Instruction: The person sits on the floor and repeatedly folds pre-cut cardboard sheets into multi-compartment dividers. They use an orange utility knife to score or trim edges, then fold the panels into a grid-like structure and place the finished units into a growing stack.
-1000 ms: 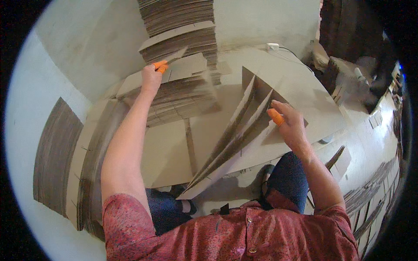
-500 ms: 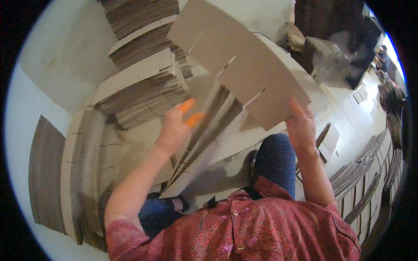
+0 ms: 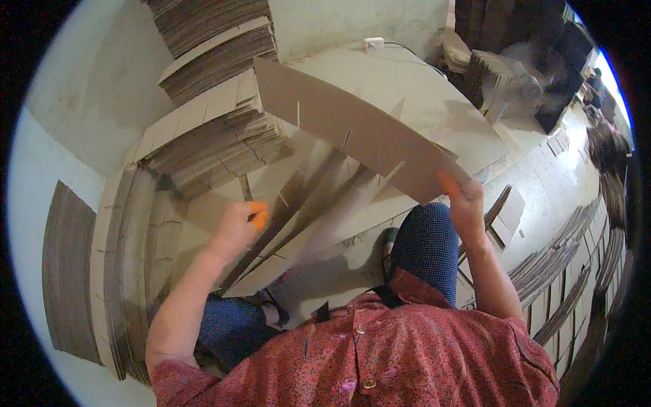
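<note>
My right hand (image 3: 464, 203) grips the right end of a long slotted cardboard strip (image 3: 366, 142), its thumb on the face. The strip slants up to the left, with several narrow slots along its lower edge. Below it, several blurred cardboard strips (image 3: 298, 210) fan down toward my left knee and seem to meet its slots. Beside their left edge is my left hand (image 3: 237, 227), fingers curled in and orange covers on the fingertips. Whatever those fingers pinch, if anything, is hidden.
Stacked cardboard pieces (image 3: 203, 129) stand at the left by the wall, with more stacks (image 3: 71, 271) nearer me. A pale board surface (image 3: 427, 88) spreads ahead, a white socket box (image 3: 373, 43) at its back. Slotted cardboard (image 3: 563, 264) lies at the right.
The held strip has tilted and dropped lower, showing less of its face. My left hand has moved down and left, and its spread fingers have curled in.
</note>
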